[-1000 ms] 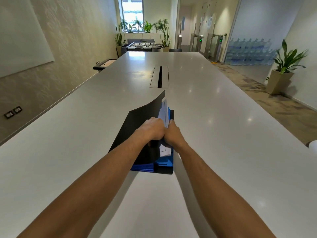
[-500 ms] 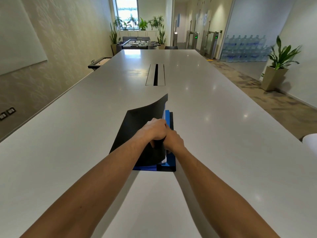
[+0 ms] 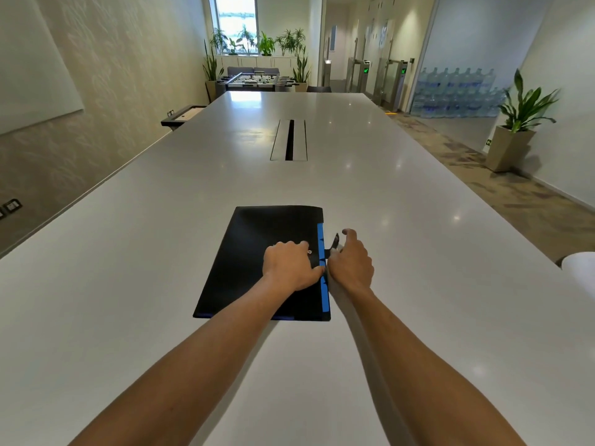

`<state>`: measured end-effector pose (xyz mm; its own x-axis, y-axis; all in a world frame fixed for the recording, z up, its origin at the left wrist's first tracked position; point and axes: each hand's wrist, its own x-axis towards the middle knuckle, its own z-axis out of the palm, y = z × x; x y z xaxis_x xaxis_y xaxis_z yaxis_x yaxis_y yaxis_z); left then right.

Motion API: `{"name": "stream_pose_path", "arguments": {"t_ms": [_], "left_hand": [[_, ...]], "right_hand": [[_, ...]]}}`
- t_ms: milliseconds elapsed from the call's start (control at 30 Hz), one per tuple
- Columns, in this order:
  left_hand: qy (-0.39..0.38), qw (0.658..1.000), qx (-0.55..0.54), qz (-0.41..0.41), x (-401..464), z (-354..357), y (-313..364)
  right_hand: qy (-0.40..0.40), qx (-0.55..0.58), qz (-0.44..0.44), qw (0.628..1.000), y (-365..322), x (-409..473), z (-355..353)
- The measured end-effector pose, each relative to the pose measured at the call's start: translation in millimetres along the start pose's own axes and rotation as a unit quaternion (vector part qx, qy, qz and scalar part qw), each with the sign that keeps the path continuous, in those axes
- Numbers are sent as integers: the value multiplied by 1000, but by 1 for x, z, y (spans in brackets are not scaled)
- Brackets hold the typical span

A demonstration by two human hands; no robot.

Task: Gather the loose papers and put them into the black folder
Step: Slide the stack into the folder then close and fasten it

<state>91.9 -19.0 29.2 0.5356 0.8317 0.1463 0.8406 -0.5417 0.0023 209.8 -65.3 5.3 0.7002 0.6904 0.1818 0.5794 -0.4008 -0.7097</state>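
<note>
White and glossy, the long bench carries the flat black plastic folder with its cover down, blue inner edges showing along its right side and no loose papers in sight. The left hand presses palm-down on the cover, holding nothing, while the right hand, just beside the folder's right edge, has a half-curled grip pinching the small black closure strap. If that strap slips free, the cover could spring open again.
</note>
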Motion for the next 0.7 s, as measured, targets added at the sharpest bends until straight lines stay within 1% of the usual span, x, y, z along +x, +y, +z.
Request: {"name": "stream_pose_path", "arguments": {"t_ms": [133, 200, 300, 400, 467, 567, 700], "left_hand": [[58, 997, -40, 36, -6, 20, -11], [74, 992, -87, 61, -5, 25, -20], [79, 975, -194, 68, -4, 34, -32], [90, 963, -247, 56, -4, 39, -33], [84, 968, -226, 72, -3, 42, -32], [45, 981, -159, 102, 1, 45, -31], [4, 986, -134, 103, 4, 49, -32]], "right_hand": [[-11, 40, -48, 998, 1, -2, 6], [-14, 36, -88, 995, 1, -5, 9], [-23, 3, -156, 987, 2, -10, 13], [-19, -51, -199, 979, 5, -14, 19], [-19, -82, -211, 974, 6, -14, 21], [-25, -121, -224, 967, 7, -14, 22], [-24, -148, -230, 962, 7, -15, 25]]}}
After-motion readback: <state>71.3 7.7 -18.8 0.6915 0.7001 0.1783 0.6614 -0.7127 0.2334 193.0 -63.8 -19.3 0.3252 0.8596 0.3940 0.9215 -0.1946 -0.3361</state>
